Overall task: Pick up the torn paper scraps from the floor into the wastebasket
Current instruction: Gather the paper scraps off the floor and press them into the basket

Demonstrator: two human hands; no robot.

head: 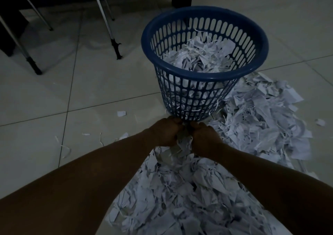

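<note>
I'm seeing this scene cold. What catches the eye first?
The blue wastebasket stands at center, already partly full of scraps. A big pile of torn paper spreads on the floor in front and to its right. Both hands, left and right, grip a bunch of scraps just below the basket.

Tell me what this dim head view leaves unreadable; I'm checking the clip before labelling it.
- Fingers of the left hand and right hand: curled under, hidden by the hands' backs and the bunch of scraps between them.
- Blue wastebasket bottom: covered by paper.
- Floor pile: cut off by the bottom edge and forearms.
- Any print on scraps: too dark.
</note>
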